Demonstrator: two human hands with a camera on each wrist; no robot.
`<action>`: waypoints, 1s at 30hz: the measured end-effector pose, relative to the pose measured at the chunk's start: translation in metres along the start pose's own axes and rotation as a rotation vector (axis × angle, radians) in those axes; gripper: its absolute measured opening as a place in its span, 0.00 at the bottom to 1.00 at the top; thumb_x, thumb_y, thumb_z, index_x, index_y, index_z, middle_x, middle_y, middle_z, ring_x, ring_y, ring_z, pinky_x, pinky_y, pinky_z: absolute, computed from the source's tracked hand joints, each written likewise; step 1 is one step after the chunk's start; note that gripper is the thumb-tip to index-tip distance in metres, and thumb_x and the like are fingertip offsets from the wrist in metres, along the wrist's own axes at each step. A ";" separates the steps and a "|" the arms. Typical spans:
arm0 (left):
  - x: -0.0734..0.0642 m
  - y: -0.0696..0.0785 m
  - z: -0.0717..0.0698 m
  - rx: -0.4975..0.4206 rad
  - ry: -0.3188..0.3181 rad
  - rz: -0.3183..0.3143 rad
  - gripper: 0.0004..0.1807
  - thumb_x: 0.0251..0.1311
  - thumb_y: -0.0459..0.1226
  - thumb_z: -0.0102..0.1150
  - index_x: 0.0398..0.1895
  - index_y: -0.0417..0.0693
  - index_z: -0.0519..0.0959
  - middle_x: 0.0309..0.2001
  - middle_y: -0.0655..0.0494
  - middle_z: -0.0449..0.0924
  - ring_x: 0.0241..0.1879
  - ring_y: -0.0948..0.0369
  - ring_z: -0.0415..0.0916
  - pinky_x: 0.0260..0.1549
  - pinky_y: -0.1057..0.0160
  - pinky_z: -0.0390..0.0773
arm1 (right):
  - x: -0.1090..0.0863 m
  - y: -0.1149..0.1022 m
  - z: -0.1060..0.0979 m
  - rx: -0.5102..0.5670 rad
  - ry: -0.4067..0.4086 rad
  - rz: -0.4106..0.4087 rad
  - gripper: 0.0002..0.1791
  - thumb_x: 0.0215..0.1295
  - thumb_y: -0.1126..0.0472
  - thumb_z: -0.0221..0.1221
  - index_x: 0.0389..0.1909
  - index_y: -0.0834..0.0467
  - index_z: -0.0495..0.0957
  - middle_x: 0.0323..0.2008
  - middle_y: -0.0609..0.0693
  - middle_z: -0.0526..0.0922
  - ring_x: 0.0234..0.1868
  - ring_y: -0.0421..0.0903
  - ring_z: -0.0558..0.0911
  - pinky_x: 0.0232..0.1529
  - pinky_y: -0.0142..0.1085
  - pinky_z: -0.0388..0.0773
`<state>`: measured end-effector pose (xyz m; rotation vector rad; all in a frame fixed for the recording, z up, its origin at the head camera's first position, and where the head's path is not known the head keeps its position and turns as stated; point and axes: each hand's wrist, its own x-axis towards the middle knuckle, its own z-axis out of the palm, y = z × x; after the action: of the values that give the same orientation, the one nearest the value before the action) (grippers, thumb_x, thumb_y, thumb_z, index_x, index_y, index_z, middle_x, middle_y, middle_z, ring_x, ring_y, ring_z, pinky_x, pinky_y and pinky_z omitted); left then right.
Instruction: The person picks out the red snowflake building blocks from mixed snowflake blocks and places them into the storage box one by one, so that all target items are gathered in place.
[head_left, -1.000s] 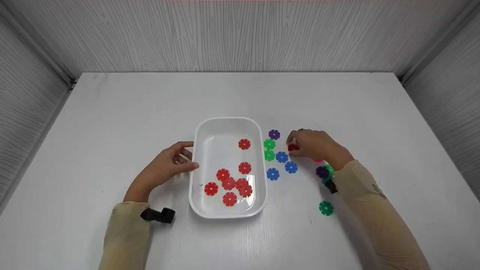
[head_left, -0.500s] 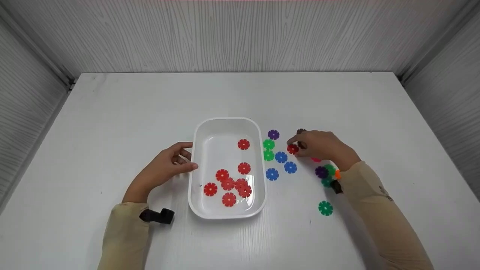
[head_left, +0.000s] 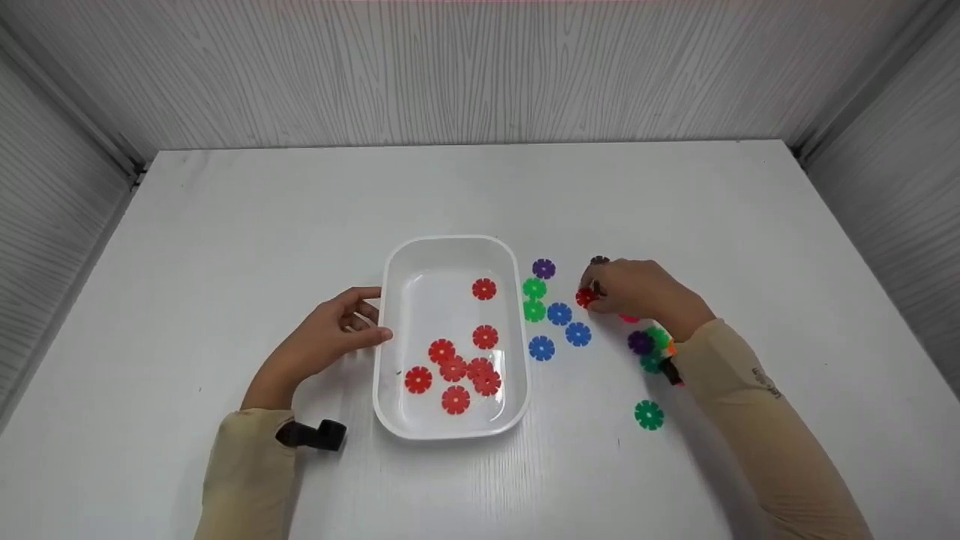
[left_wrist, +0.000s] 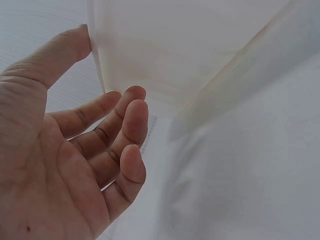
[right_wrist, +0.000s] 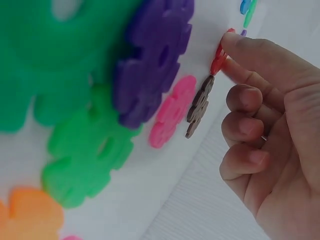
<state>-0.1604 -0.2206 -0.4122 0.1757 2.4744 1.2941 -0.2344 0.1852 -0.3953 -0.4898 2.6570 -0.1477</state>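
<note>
A white plastic tray point(head_left: 452, 433) holds several red notched building discs point(head_left: 455, 400). My left hand point(head_left: 321, 334) holds its left rim, thumb over the edge and the other fingers loosely bent at the outer wall, as the left wrist view point(left_wrist: 75, 145) shows. To the right of the tray, my right hand point(head_left: 637, 292) pinches a red building disc point(head_left: 584, 298) between thumb and index finger, low over the table. In the right wrist view its other fingers are curled in. A brown disc point(right_wrist: 200, 106) lies close behind the red one.
Between tray and right hand lie blue point(head_left: 559, 313), light green point(head_left: 535, 288) and purple discs point(head_left: 544, 268). Pink, purple, green and orange discs cluster beside the right wrist, partly under the sleeve. A dark green disc point(head_left: 649, 415) lies nearer the front.
The right thumb and index finger, spread around the red disc half a second ago, have come together on it. The left hand stays at the tray's rim. The view has shifted slightly.
</note>
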 end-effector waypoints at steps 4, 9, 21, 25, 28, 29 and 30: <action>-0.001 -0.001 0.000 -0.003 0.003 0.002 0.36 0.58 0.49 0.64 0.68 0.50 0.66 0.49 0.48 0.75 0.42 0.56 0.74 0.41 0.62 0.74 | 0.001 0.000 0.001 -0.003 -0.010 0.013 0.21 0.63 0.54 0.61 0.57 0.55 0.75 0.43 0.55 0.80 0.42 0.52 0.76 0.49 0.47 0.78; -0.001 -0.001 0.000 -0.013 0.000 0.017 0.35 0.57 0.49 0.65 0.67 0.49 0.66 0.46 0.49 0.75 0.40 0.57 0.74 0.39 0.62 0.73 | 0.003 0.003 0.002 0.062 -0.050 0.031 0.21 0.62 0.53 0.62 0.55 0.55 0.75 0.41 0.54 0.78 0.41 0.51 0.75 0.44 0.43 0.78; 0.001 -0.001 0.000 -0.045 -0.011 0.030 0.34 0.58 0.45 0.65 0.66 0.46 0.66 0.36 0.53 0.75 0.32 0.60 0.71 0.31 0.64 0.72 | 0.003 0.009 0.001 0.117 -0.088 0.036 0.21 0.60 0.51 0.63 0.51 0.55 0.73 0.39 0.52 0.77 0.40 0.49 0.74 0.41 0.39 0.76; 0.000 0.000 0.000 -0.036 -0.009 0.033 0.35 0.58 0.46 0.65 0.67 0.45 0.66 0.36 0.53 0.74 0.33 0.60 0.70 0.31 0.65 0.71 | 0.002 0.008 0.001 0.103 -0.077 0.040 0.22 0.59 0.52 0.63 0.52 0.54 0.72 0.39 0.52 0.77 0.39 0.49 0.74 0.39 0.38 0.76; -0.001 0.001 0.000 -0.025 -0.002 0.030 0.35 0.57 0.48 0.65 0.66 0.46 0.66 0.38 0.52 0.74 0.34 0.59 0.70 0.33 0.65 0.71 | 0.002 0.006 0.003 0.077 -0.051 0.034 0.22 0.59 0.52 0.64 0.52 0.55 0.72 0.37 0.52 0.77 0.38 0.48 0.75 0.39 0.38 0.76; -0.001 0.001 0.000 -0.023 0.000 0.027 0.35 0.57 0.48 0.65 0.66 0.47 0.66 0.39 0.52 0.74 0.35 0.59 0.71 0.33 0.65 0.71 | 0.002 0.006 0.004 0.067 -0.038 0.031 0.22 0.58 0.52 0.64 0.51 0.55 0.72 0.37 0.52 0.77 0.38 0.48 0.75 0.40 0.39 0.77; -0.001 0.001 0.000 -0.022 0.001 0.025 0.35 0.57 0.48 0.65 0.67 0.47 0.66 0.40 0.51 0.74 0.35 0.59 0.71 0.34 0.65 0.71 | 0.002 0.005 0.004 0.058 -0.023 0.024 0.22 0.58 0.52 0.64 0.51 0.55 0.72 0.37 0.52 0.77 0.38 0.48 0.75 0.41 0.40 0.78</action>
<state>-0.1598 -0.2204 -0.4111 0.2008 2.4655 1.3307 -0.2354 0.1890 -0.4008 -0.4388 2.6269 -0.2096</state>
